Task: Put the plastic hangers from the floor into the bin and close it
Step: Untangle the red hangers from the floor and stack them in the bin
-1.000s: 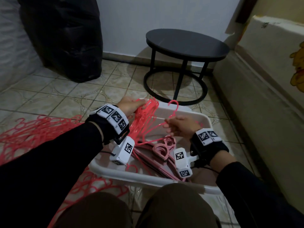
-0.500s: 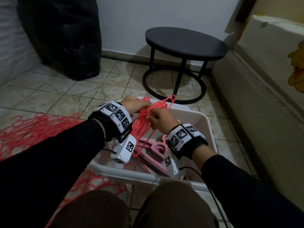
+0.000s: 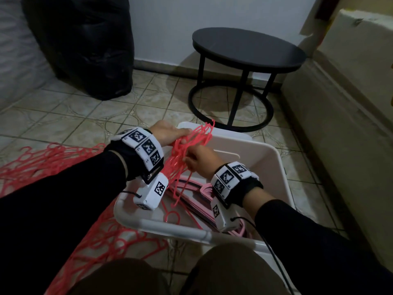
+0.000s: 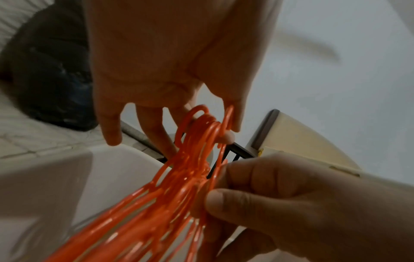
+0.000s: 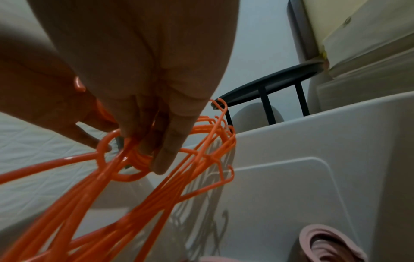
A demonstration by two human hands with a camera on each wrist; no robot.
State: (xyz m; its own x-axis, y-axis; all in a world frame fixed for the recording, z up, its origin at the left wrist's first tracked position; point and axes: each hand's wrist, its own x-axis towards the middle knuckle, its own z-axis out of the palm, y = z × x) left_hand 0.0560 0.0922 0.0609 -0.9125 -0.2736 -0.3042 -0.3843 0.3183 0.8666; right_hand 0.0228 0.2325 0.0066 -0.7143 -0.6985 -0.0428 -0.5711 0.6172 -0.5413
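Over the bin's [image 3: 274, 167] far left corner, left hand [image 3: 168, 133] and right hand [image 3: 202, 159] both clutch the coral hanger bundle [image 3: 187, 150], fingers curled tight around it.

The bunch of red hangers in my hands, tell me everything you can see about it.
The bunch of red hangers is thin, glossy coral-red plastic, several tangled together with hooks and loops bunched at the top. It hangs over the open white bin, its lower ends dipping inside above the pink hangers. The left hand grips its top loops; the right hand pinches strands just below.
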